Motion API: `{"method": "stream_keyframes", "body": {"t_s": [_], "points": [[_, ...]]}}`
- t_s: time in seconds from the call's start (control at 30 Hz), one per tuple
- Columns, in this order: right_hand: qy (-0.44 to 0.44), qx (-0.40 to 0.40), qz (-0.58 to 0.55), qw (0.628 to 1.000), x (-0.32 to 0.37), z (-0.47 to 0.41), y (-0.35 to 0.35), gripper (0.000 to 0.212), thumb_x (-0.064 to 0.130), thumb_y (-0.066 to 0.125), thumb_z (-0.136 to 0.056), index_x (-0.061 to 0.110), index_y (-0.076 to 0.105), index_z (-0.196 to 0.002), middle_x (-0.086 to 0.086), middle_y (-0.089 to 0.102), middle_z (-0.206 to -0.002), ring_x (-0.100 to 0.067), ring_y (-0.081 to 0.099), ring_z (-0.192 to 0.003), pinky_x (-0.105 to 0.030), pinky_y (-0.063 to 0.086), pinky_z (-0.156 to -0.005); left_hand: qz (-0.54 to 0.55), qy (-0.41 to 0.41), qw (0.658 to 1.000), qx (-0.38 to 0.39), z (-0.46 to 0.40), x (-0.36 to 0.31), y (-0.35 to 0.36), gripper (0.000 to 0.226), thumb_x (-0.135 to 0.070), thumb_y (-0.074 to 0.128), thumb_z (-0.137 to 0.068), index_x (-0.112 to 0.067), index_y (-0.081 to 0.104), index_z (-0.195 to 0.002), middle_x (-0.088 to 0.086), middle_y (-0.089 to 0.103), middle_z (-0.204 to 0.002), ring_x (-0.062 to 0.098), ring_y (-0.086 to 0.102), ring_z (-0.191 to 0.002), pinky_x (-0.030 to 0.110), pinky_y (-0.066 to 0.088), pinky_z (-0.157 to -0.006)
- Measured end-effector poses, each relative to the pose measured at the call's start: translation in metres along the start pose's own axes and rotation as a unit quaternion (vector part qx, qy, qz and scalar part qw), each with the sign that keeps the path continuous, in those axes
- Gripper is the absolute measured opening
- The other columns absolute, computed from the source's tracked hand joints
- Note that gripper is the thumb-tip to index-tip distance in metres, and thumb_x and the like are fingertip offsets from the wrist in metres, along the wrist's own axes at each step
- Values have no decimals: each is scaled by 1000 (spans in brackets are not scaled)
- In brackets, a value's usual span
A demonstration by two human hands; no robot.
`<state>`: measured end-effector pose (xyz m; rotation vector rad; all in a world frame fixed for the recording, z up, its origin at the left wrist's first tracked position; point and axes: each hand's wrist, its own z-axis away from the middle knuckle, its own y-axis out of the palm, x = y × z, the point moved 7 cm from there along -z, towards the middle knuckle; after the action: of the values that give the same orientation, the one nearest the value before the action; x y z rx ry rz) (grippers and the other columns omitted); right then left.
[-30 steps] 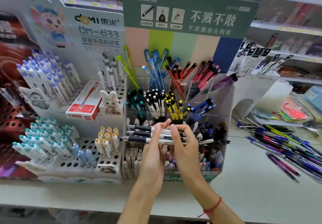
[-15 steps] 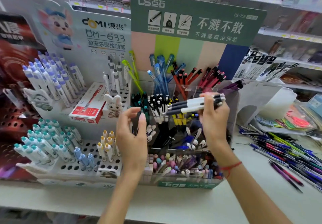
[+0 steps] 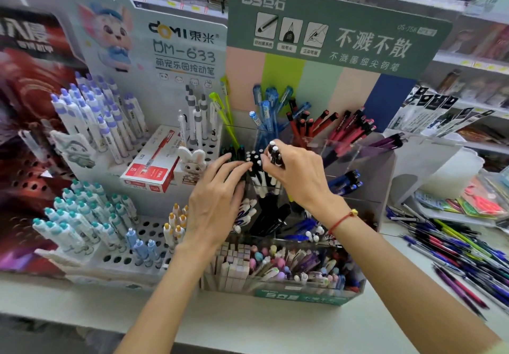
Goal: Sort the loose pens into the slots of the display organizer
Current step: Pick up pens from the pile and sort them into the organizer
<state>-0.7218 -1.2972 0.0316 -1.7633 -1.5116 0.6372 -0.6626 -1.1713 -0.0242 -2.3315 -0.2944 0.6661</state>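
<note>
Head view: we see the right hand [image 3: 298, 170] over the middle row of the clear organizer [image 3: 382, 166], its fingers curled tight around a small bundle of black pens [image 3: 275, 152] with white caps. The bundle now stands nearly upright, tips down, at the mouth of the slot [image 3: 265, 188] that already holds matching black-and-white pens; half a second ago the same hand held it level and higher, above the yellow pens to the right. We note the left hand [image 3: 217, 202] has also come in: it was hovering free to the left, and now its fingers are straight and slightly spread, pressing against the pens already in that slot, apparently holding them aside to make room. It grips nothing. We judge the step in hand to be the drop of this bundle into its matching compartment, with release not yet made, since the caps are still clamped in the fingers. How deep the tips sit we cannot tell; the hand hides them. A large heap of loose pens [image 3: 465, 251] of mixed colours lies on the counter [image 3: 275, 326] well to the right, so we judge the sort is far from finished.
</note>
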Motion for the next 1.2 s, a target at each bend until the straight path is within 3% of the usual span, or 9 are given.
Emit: {"method": "stream_keyframes", "body": {"t_s": [0.1,0.27,0.4,0.47,0.57,0.63,0.77,0.93,1.2], "points": [[8,13,17,1000,1,-4,0,19,30,66,-87,15,59,-76,2,58,-59,-19,55,-56,-26,30,-49,17,-8,1000,4,-2,1,-2,41,-12,64,-89,-16,58,-129,-1,61,-126,15,45,-130,32,46,-97],[51,149,-60,986,-16,-9,4,24,36,60,-90,14,66,-85,1,62,-62,-19,55,-58,-36,50,-58,-1,-17,1000,5,-6,2,-1,31,-13,66,-88,-15,64,-119,-2,66,-116,15,49,-125,34,48,-94],[45,64,57,995,-12,-7,8,28,31,71,-83,6,65,-94,-5,59,-63,-25,58,-60,-30,36,-48,-6,-24,1000,5,-6,3,-1,29,-15,66,-88,-16,65,-117,-3,67,-112,17,51,-122,37,49,-92],[40,-8,84,996,-2,3,9,39,21,79,-74,4,61,-103,-8,62,-75,-25,60,-65,-31,44,-50,-4,-25,1000,7,-5,4,-3,30,-14,66,-88,-16,65,-117,-3,67,-112,17,53,-121,37,49,-92],[19,-46,17,999,4,20,12,57,12,71,-80,6,46,-130,-11,56,-116,-26,57,-99,-36,50,-85,4,-22,1000,15,-2,4,-2,32,-13,66,-88,-15,63,-120,-3,66,-116,17,50,-125,33,46,-95],[8,-44,-15,999,7,27,11,57,9,63,-87,4,39,-139,-13,51,-131,-25,53,-115,-33,45,-98,2,-17,1000,26,-2,4,0,35,-15,66,-88,-15,61,-123,-3,64,-121,16,46,-128,32,44,-98],[-17,-12,-35,999,23,34,15,44,6,52,-95,0,43,-138,-14,55,-132,-24,55,-119,-27,41,-104,1,-21,999,34,-1,4,1,38,-18,65,-89,-13,60,-126,-2,62,-126,16,45,-129,32,42,-101],[0,-10,18,1000,10,27,14,37,-1,55,-90,-2,55,-127,-16,62,-121,-29,61,-110,-32,50,-95,-1,-9,1000,29,-3,4,-1,34,-17,63,-90,-13,61,-124,0,63,-123,17,48,-127,31,42,-100],[-15,46,-14,999,15,36,19,51,-5,58,-85,3,52,-134,-13,58,-132,-28,51,-127,-36,45,-105,8,-30,999,-16,-4,-7,0,38,-27,55,-94,-14,57,-130,1,59,-131,18,46,-129,38,41,-107]]}}
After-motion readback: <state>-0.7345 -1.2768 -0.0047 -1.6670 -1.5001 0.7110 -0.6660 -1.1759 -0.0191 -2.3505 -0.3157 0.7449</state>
